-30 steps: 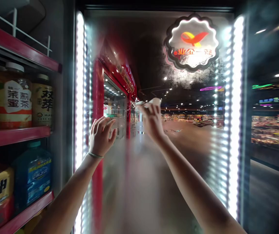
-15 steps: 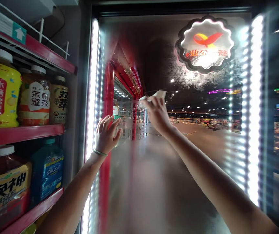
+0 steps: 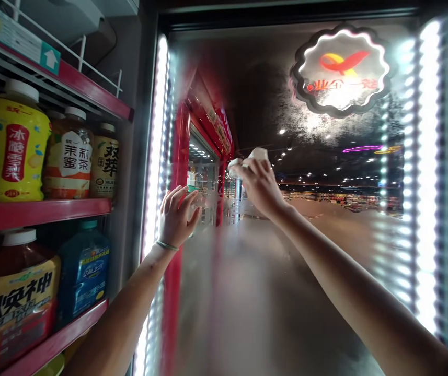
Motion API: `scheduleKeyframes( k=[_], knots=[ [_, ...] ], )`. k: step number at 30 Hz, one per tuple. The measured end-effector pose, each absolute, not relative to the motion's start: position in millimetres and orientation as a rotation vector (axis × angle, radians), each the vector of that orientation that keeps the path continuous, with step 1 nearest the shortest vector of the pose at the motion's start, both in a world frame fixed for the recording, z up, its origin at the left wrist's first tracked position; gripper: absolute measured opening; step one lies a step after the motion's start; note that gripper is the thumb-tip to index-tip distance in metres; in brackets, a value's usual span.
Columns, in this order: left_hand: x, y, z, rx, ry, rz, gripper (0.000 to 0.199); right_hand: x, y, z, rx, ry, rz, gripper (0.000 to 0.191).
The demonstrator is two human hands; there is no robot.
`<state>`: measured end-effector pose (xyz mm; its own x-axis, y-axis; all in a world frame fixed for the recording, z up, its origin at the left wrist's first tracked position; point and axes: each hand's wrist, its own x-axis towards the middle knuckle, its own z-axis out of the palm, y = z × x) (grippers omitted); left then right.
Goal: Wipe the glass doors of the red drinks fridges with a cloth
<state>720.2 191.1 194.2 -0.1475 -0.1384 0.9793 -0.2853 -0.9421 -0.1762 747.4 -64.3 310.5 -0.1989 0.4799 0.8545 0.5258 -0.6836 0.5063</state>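
The right hand (image 3: 263,184) holds a white cloth (image 3: 260,154) at the glass door (image 3: 243,292), nearer to its left edge; the cloth lies roughly crosswise, above and rightward of the left hand (image 3: 177,215), which is empty, its thumb apart

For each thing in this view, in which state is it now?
Left hand: open, seemingly empty.
Right hand: gripping white wipe.
White wipe: crumpled.
Glass: misted lower down, clearer above.
Light strips: lit.
Scalloped sign: lit.
Yellow bottle: upright, capped.
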Motion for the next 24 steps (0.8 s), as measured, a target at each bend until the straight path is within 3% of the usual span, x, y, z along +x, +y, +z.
scheduleKeyframes(
  k=[3,7,12,16,20,24],
  knots=[
    [720,191,193,1.968,-0.509,2.257,0.043,749,-65,318,-1.945,-1.15,-2.091,0.059],
    [721,192,192,1.957,-0.513,2.297,0.042,746,-58,313,-2.068,-1.542,-2.039,0.062],
    [720,192,192,1.924,-0.512,2.351,0.038,745,-49,318,-1.974,-1.222,-2.118,0.054],
    [719,191,192,1.922,-0.502,2.343,0.036,744,-40,317,-2.025,-1.568,-2.043,0.054],
    [719,190,192,1.912,-0.489,2.335,0.032,743,-39,318,-1.97,-1.269,-2.101,0.054],
    [716,192,189,1.956,-0.496,2.364,0.039,741,-39,319,-2.05,-1.516,-2.029,0.057]
  ],
)
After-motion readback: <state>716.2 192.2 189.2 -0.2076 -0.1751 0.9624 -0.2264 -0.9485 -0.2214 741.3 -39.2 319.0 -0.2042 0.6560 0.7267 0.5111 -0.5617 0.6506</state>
